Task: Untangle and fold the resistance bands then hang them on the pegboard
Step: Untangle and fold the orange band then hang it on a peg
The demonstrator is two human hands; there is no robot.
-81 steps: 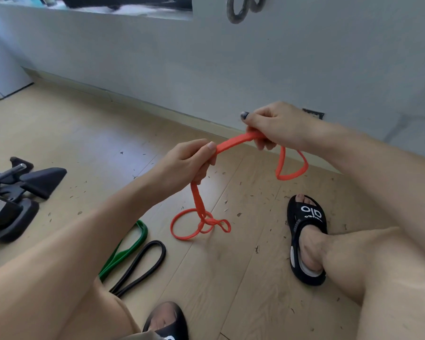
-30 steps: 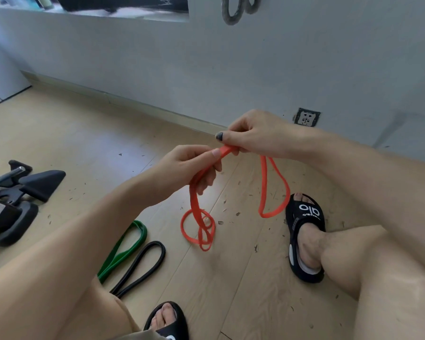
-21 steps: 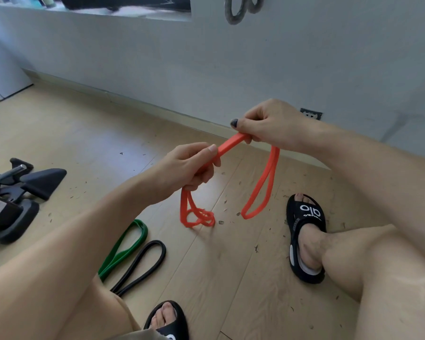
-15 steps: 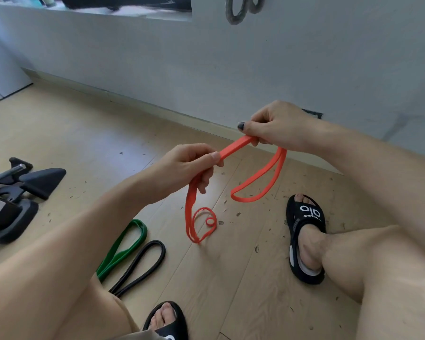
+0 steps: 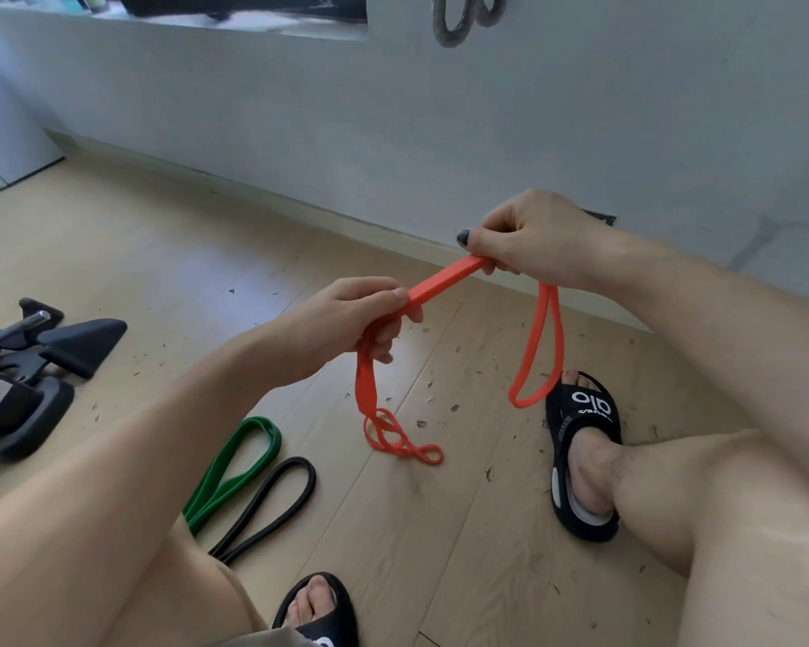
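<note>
An orange resistance band (image 5: pixel 444 283) stretches taut between both hands above the floor. My left hand (image 5: pixel 346 324) grips one part of it; below that hand the band hangs down and ends in a twisted tangle (image 5: pixel 400 438) touching the floor. My right hand (image 5: pixel 528 238) pinches the other part, and a long loop (image 5: pixel 535 352) dangles from it. A green band (image 5: pixel 234 469) and a black band (image 5: pixel 272 506) lie side by side on the floor by my left leg. A grey band (image 5: pixel 454 21) hangs on the wall at the top.
I sit on a wooden floor (image 5: pixel 169 254) littered with small debris, facing a pale wall (image 5: pixel 440 123). Black exercise equipment (image 5: pixel 29 366) sits at the left. My feet wear black sandals, one at right (image 5: pixel 580 455), one at bottom (image 5: pixel 318 609). A wall socket (image 5: pixel 601 219) peeks behind my right hand.
The loop under my right hand has swung from a sideways curl to hanging straight down. The tangled end below my left hand has dropped lower and spread on the floor.
</note>
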